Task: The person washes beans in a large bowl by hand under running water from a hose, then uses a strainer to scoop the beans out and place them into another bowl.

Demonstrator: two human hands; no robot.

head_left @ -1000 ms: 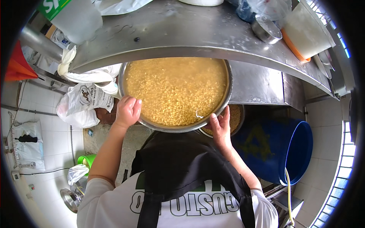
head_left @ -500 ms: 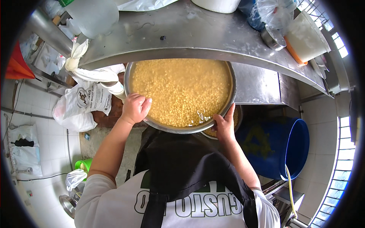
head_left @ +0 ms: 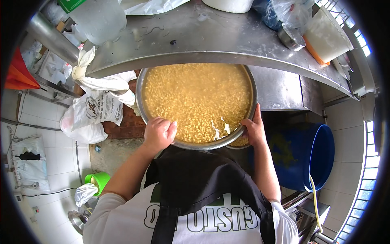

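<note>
A wide metal basin is full of pale yellow kernels or beans under cloudy liquid; I cannot tell their exact kind. Its far side is hidden beneath the shelf edge. My left hand grips the near-left rim, fingers curled over it. My right hand holds the near-right rim, thumb at the edge and forefinger stretched along the outside. Below the basin's right front shows part of a second container of yellow kernels. Light glints on the liquid near the front rim.
A steel shelf overhangs the basin, carrying a small metal bowl and a white bucket. At right lies a large blue barrel with a hose. White sacks and a green bucket are at left.
The basin has shifted slightly right and toward me. My left hand has moved along the rim to the right and nearer; my right hand has moved slightly right with the basin.
</note>
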